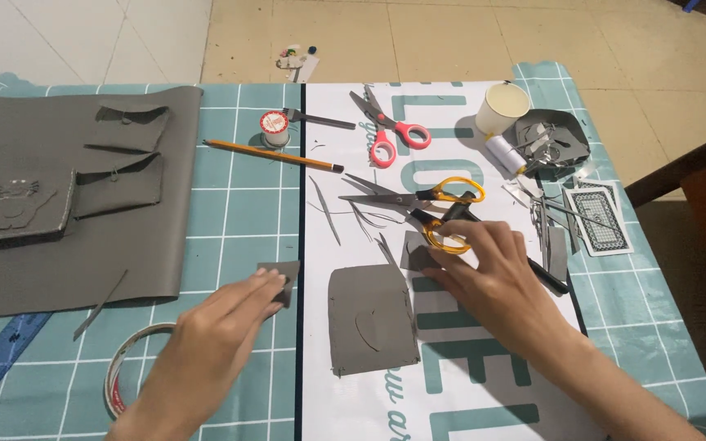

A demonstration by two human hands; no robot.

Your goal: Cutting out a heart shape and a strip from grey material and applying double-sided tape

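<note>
Left hand pinching grey scrap, right hand flat beside yellow scissors; tape roll near

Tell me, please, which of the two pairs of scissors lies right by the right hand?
The yellow-handled scissors: the right hand rests on their lower handle loop. The red-handled scissors lie farther up, untouched.

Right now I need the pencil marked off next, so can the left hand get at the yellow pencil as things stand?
Probably yes. The left hand pinches a small grey scrap, and the yellow pencil lies further up the mat with bare mat between them; nothing blocks the way, though the grip is occupied.
</note>
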